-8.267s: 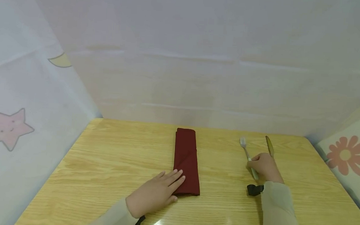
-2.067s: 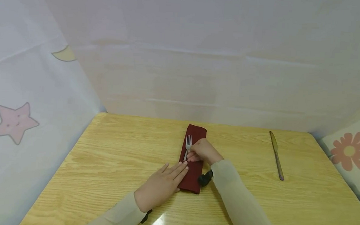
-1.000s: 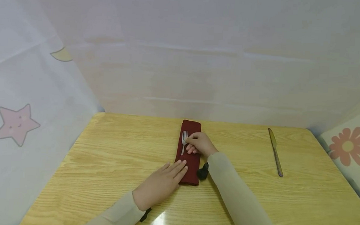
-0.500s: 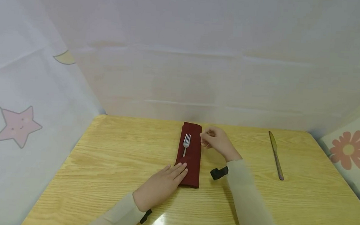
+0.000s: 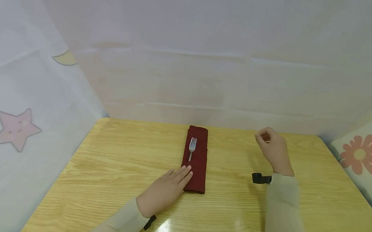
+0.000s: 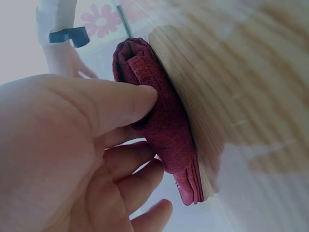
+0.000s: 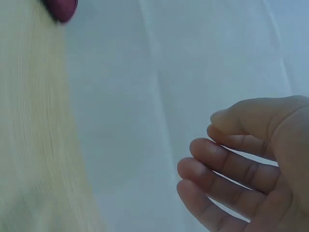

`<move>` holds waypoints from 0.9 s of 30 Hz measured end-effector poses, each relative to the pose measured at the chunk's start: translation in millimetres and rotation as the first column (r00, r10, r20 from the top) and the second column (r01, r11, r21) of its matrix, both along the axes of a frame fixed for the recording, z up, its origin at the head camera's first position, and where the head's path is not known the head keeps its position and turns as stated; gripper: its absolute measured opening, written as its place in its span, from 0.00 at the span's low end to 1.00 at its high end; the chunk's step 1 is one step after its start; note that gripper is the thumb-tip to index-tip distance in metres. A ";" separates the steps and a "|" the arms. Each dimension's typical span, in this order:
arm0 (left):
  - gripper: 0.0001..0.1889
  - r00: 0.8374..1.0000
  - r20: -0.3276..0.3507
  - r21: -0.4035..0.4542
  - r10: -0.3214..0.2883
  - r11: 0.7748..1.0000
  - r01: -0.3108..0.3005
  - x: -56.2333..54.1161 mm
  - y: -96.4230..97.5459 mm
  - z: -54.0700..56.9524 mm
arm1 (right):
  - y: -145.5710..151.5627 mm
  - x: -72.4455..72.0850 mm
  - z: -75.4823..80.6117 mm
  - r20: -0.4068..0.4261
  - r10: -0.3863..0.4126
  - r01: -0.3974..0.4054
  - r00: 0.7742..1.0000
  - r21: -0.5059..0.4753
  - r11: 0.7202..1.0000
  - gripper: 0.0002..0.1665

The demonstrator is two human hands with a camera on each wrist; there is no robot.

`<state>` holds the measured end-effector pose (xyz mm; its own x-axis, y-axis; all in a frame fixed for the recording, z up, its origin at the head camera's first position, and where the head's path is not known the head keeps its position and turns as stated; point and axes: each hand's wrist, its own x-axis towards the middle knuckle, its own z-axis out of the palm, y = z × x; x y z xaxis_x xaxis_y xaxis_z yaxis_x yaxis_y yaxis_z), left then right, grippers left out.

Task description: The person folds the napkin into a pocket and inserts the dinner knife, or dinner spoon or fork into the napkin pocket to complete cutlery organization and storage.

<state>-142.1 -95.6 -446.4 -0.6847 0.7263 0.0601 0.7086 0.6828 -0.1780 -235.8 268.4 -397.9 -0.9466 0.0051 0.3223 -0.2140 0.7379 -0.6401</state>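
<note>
A folded dark red napkin [image 5: 198, 176] lies lengthwise on the table. Lying along it is a fork [image 5: 192, 145], tines away from me; its lower handle is out of sight in the napkin's fold. My left hand [image 5: 164, 192] rests its straight fingers on the napkin's lower left part. In the left wrist view the thumb lies against the napkin roll [image 6: 169, 125]. Over the right side of the table, my right hand [image 5: 274, 148] is raised, loosely curled and holding nothing. The right wrist view shows its bent fingers [image 7: 219, 164] with nothing between them.
The wooden table [image 5: 124, 147] meets a pale cloth backdrop [image 5: 188, 77] at its far edge. Printed cloth walls with a star [image 5: 16, 128] and a flower [image 5: 360, 154] stand at the sides. The knife seen earlier at right is hidden behind my right hand and arm.
My right hand brought the fork from the right to the napkin, tucked it in, let go, and moved back right over where the knife lay. The left hand has stayed on the napkin.
</note>
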 end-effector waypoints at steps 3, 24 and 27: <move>0.28 1.000 0.014 0.019 0.010 1.000 -0.010 -0.6 0.6 0.0 | 20.7 2.0 -3.9 0.020 -0.076 0.076 0.997 -0.008 0.997 0.18; 0.30 0.993 0.113 0.045 0.036 0.998 -0.042 -1.3 4.5 1.2 | 109.1 17.9 -41.4 0.558 -0.256 0.289 0.789 0.030 0.957 0.41; 0.31 0.994 0.105 0.040 0.035 0.998 -0.040 -1.5 4.0 0.9 | 107.5 18.2 -46.6 0.561 -0.254 0.297 0.788 0.016 0.955 0.41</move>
<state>-143.6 -91.6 -445.5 -0.7155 0.6984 0.0164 0.6957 0.7144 -0.0750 -217.6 375.9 -444.5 -0.9181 0.2953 -0.2643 0.3960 0.6601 -0.6383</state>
